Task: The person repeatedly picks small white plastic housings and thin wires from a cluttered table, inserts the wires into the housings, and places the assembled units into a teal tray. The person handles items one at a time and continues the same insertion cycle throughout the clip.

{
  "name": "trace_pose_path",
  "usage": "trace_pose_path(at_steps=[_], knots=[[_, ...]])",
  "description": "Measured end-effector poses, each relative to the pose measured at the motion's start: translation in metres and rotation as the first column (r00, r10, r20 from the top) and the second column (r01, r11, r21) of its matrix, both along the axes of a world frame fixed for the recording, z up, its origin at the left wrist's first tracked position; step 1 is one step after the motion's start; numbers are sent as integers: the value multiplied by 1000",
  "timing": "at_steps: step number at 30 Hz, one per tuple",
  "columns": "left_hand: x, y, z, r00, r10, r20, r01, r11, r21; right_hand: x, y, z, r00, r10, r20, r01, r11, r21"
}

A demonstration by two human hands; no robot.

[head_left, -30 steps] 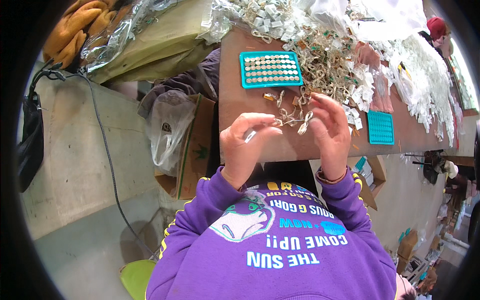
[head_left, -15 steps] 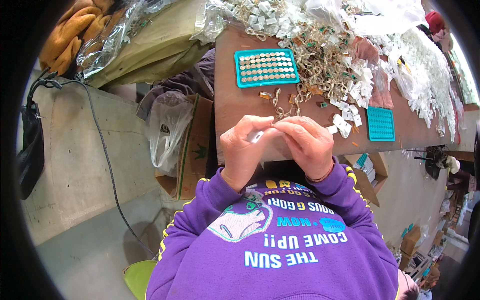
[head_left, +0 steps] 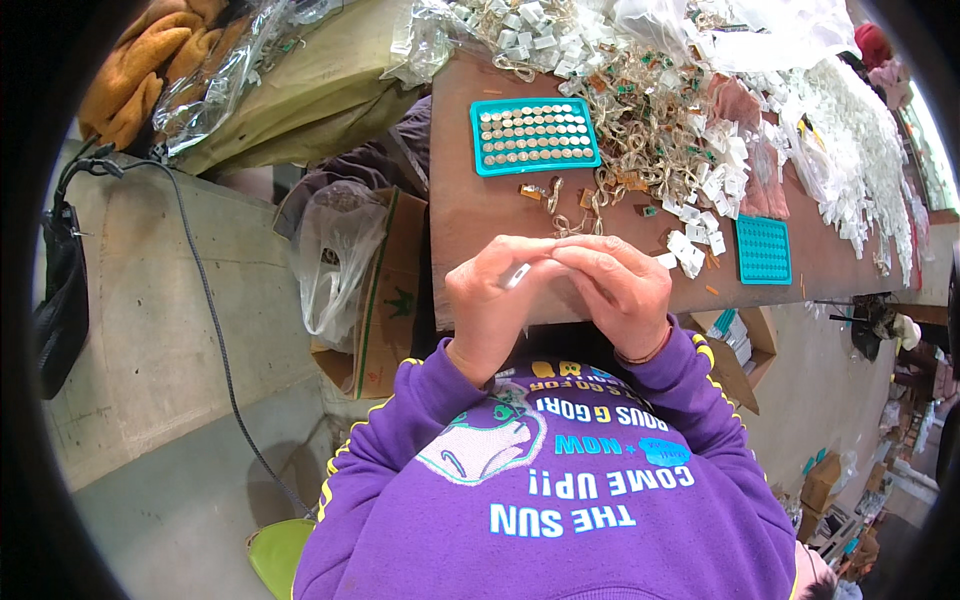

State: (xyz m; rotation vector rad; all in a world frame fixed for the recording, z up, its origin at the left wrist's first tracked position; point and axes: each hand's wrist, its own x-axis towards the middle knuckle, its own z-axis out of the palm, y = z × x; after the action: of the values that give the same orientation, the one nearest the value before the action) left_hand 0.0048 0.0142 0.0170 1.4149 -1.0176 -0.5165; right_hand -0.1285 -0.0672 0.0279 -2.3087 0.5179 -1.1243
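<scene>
My left hand (head_left: 490, 300) is closed, with a small white plastic piece (head_left: 516, 275) held between its thumb and curled fingers. Fingertip to fingertip with it, my right hand (head_left: 628, 292) pinches something too small and hidden to make out. Both hands are over the near edge of the brown table (head_left: 465, 215). Just beyond the fingertips lie a few thin wire coils (head_left: 585, 215) with little boards on them. Farther off is a teal tray (head_left: 474, 150) holding rows of round silver button cells.
A heap of tangled wire bundles (head_left: 640, 125) and loose white plastic cases (head_left: 725, 185) covers the table's middle and right. A second teal tray (head_left: 763, 250) lies near the right front edge. Beside the table at left stands a cardboard box (head_left: 392, 290) with a clear plastic bag (head_left: 335, 260).
My fingertips have drawn closer together and shifted very slightly toward me. The white piece stays in my left hand.
</scene>
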Motion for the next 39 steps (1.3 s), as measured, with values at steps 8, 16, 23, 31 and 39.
trace_pose_path(at_steps=[8,16,23,31,39], knots=[[4,2,-16,984,31,177,-29,1000,-11,-13,-6,-3,997,73,-36,-73,997,4],[-6,-8,4,990,-70,123,53,989,138,-9,-6,-15,994,66,87,-66,998,5],[-10,-11,14,992,-45,115,33,994,104,-12,-8,-15,999,25,35,-26,999,37],[7,-19,-4,870,-225,-439,276,960,54,-7,-13,-7,989,-50,136,-5,926,379],[23,-10,-17,893,-402,-202,405,914,-27,-3,-17,-5,948,-35,317,-261,487,834]])
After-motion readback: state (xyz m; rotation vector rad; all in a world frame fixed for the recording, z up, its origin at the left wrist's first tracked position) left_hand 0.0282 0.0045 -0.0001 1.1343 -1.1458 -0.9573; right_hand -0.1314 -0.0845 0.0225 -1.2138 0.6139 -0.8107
